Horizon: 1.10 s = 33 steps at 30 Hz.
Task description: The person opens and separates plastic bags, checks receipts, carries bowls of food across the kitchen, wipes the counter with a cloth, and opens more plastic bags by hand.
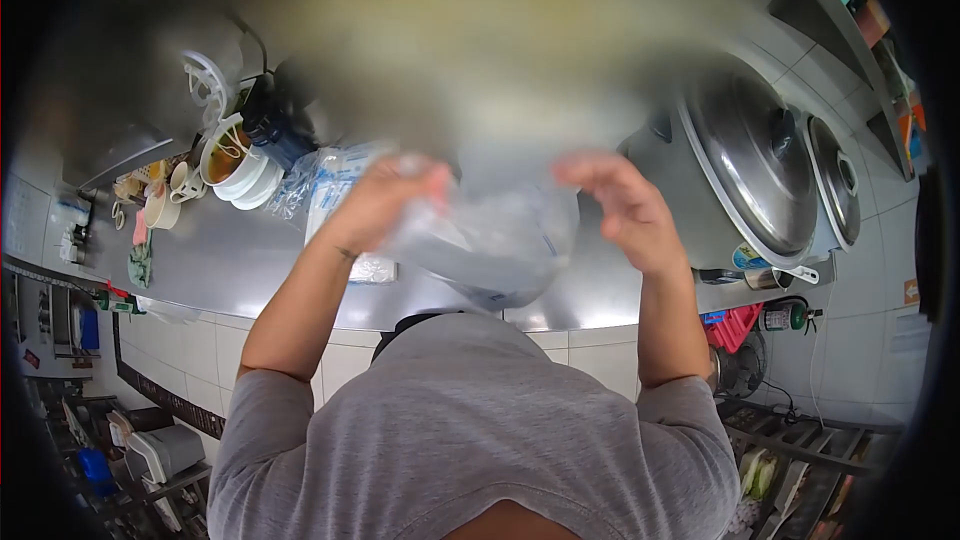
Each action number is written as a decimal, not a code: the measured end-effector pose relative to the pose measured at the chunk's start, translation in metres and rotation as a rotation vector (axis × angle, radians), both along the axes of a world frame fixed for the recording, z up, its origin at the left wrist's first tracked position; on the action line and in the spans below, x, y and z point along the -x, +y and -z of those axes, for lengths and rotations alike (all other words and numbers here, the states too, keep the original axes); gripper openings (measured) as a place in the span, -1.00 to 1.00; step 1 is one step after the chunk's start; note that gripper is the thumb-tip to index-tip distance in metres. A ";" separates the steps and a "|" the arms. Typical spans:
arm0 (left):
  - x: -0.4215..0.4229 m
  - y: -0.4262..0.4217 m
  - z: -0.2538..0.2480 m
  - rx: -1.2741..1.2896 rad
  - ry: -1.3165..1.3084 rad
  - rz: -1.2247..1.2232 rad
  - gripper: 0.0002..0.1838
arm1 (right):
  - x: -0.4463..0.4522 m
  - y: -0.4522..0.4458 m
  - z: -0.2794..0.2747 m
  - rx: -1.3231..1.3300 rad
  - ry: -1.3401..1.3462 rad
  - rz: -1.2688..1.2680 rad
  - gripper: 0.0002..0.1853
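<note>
A clear plastic bag (500, 245) hangs loosely in front of my body, over the steel counter (240, 260). My left hand (393, 202) is closed on the bag's left edge, its fingertips blurred. To the right of the bag is my right hand (625, 205), fingers apart and slightly curled, with nothing visibly held. Its fingertips are close to the bag's upper right; whether they touch it I cannot tell. Under my left forearm lie packs of plastic bags (330, 180) with blue print.
Large pots with metal lids (750, 150) stand on the right. Toward the left are a white container of soup (228, 155), stacked white lids (258, 187), a dark blue bottle (275, 125) and mugs (187, 181). A blurred pale shape covers the top of the view.
</note>
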<state>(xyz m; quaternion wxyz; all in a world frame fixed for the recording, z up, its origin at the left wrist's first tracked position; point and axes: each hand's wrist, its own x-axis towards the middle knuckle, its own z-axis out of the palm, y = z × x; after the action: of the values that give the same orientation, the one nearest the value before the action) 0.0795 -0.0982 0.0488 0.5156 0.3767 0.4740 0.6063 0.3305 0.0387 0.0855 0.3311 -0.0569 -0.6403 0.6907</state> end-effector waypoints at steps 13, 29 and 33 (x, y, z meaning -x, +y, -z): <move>-0.037 0.025 -0.023 -0.175 0.032 0.086 -0.71 | -0.017 0.024 0.012 -0.415 -0.548 -0.587 -0.83; 0.010 0.126 0.139 -0.624 0.015 -0.464 -0.80 | 0.017 0.123 0.142 0.646 -0.421 0.582 -0.84; 0.003 0.131 0.265 0.504 0.167 -0.489 -0.70 | 0.033 0.097 0.265 0.862 -0.510 0.709 -0.75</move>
<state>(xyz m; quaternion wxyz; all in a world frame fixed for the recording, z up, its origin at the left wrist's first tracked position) 0.0769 0.0333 -0.2166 0.3916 0.1616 0.7251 0.5429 0.2976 0.1358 -0.1792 0.3246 -0.5586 -0.3046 0.6998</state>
